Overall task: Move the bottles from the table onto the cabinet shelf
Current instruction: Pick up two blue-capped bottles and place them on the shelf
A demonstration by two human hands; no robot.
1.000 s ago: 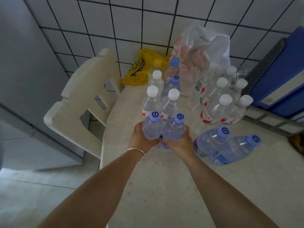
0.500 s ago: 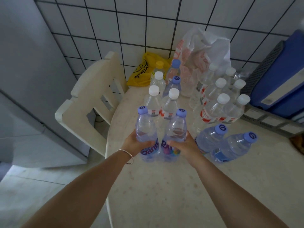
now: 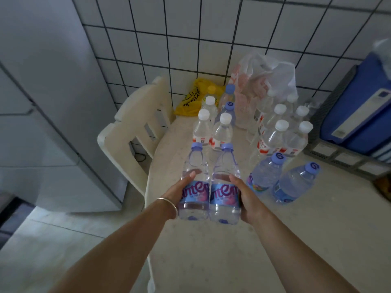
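Note:
Two clear water bottles with lilac caps and blue-pink labels are lifted above the table, side by side. My left hand (image 3: pixel 177 190) grips the left bottle (image 3: pixel 195 166) around its label. My right hand (image 3: pixel 245 195) grips the right bottle (image 3: pixel 225 166) the same way. Two more lilac-capped bottles (image 3: pixel 265 174) (image 3: pixel 296 183) stand on the beige table (image 3: pixel 296 240) to the right. Behind them stand several white-capped bottles with red labels (image 3: pixel 275 136), and more bottles (image 3: pixel 222 130) straight ahead.
A cream plastic chair (image 3: pixel 131 127) stands at the table's left edge. A yellow bag (image 3: pixel 190 100) and a clear plastic bag (image 3: pixel 260 81) lie against the tiled wall. A blue box (image 3: pixel 364 111) on a grey crate sits at the right. A grey cabinet (image 3: pixel 53 102) is on the left.
Both hands have raised the two lilac-capped bottles off the table and drawn them toward me. The camera view has tilted up and left.

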